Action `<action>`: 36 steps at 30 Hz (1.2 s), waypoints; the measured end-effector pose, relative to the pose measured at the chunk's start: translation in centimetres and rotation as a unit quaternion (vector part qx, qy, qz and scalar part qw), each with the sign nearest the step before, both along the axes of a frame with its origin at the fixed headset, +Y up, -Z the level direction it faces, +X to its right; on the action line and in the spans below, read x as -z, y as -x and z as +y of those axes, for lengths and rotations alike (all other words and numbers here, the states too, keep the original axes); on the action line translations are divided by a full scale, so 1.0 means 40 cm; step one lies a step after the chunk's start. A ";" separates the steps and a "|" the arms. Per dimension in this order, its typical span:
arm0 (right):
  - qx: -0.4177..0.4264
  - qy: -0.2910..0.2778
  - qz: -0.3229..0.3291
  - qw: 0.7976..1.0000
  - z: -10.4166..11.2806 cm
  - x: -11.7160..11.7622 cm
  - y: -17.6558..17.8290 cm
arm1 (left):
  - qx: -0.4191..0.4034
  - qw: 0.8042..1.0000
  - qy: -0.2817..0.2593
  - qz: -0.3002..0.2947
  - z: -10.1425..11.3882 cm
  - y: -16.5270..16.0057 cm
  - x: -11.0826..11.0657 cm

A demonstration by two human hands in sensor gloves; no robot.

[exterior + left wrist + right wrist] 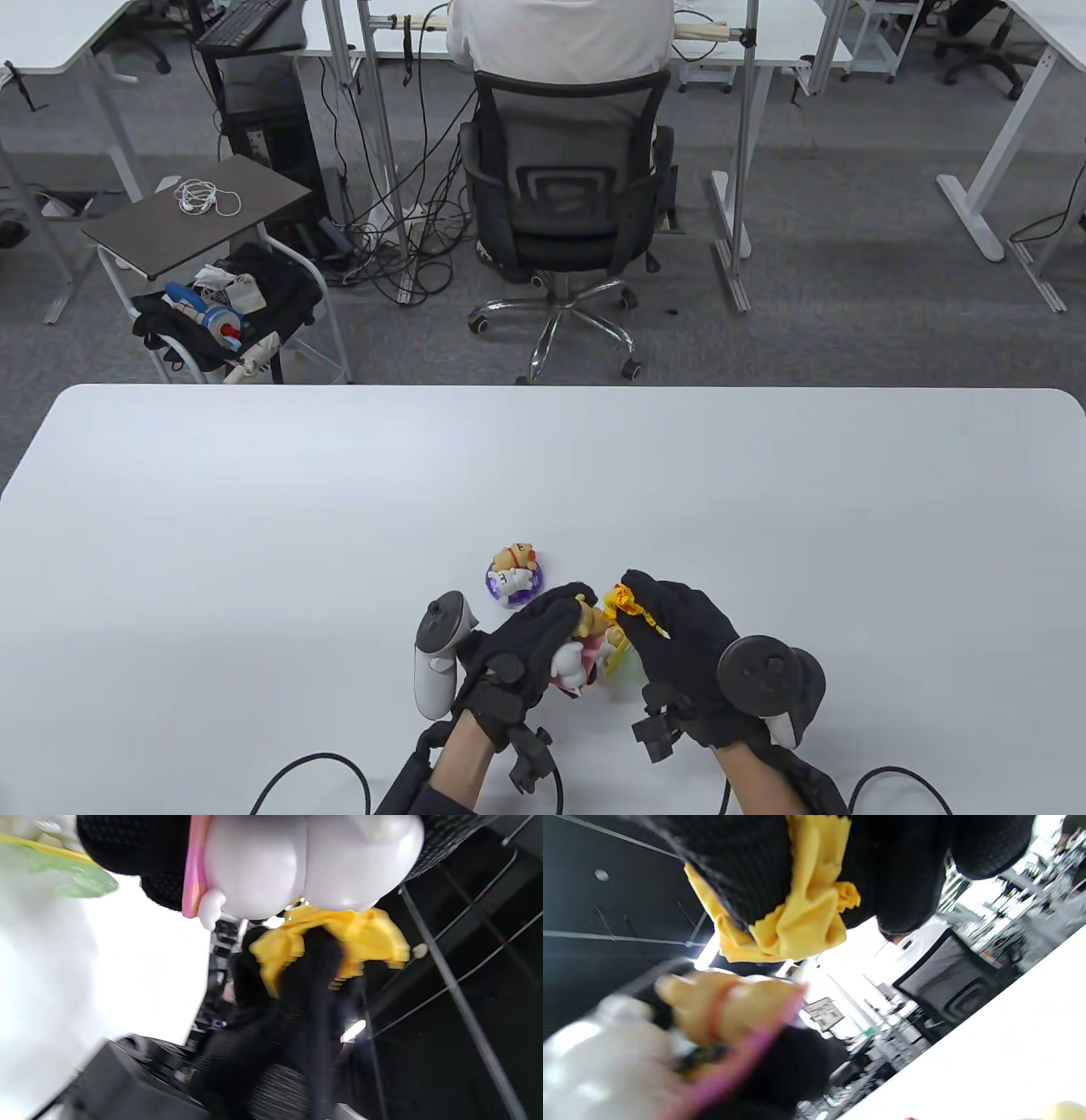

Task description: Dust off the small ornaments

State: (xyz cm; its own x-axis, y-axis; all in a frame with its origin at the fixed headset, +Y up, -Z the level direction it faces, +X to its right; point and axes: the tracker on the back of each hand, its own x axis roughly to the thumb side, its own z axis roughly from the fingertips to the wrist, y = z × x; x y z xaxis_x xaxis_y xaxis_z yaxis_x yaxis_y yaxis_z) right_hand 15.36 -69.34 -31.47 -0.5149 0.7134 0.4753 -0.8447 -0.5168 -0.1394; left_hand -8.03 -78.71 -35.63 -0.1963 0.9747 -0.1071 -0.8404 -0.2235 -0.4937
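Note:
My left hand (530, 641) grips a small pink, white and tan figurine (584, 649) just above the table's front middle. It fills the top of the left wrist view (297, 861) and shows blurred in the right wrist view (725, 1014). My right hand (670, 632) holds a bunched yellow cloth (626, 604) in its fingers, right beside the figurine's top. The cloth also shows in the left wrist view (360, 938) and the right wrist view (797, 916). A second ornament, a bear figure on a purple base (514, 573), stands on the table just beyond my hands.
A greenish-yellow piece (622, 658) lies under my hands on the white table (254, 526). Beyond the far edge are an office chair (568, 212) with a seated person, a side cart (204, 255) and cables on the floor.

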 end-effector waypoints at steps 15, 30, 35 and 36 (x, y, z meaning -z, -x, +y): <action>-0.068 -0.057 0.022 0.996 0.008 -0.046 0.071 | -0.074 0.997 0.010 -0.002 -0.010 0.002 0.000; -0.147 -0.044 0.033 0.988 0.002 -0.045 0.101 | -0.125 0.990 0.010 0.063 -0.012 0.038 0.002; -0.092 -0.046 -0.002 0.995 0.008 -0.034 0.066 | -0.105 0.992 0.005 0.074 -0.010 0.056 0.002; -0.086 -0.047 -0.001 0.995 0.009 -0.036 0.066 | -0.088 0.993 0.008 0.076 -0.011 0.052 0.001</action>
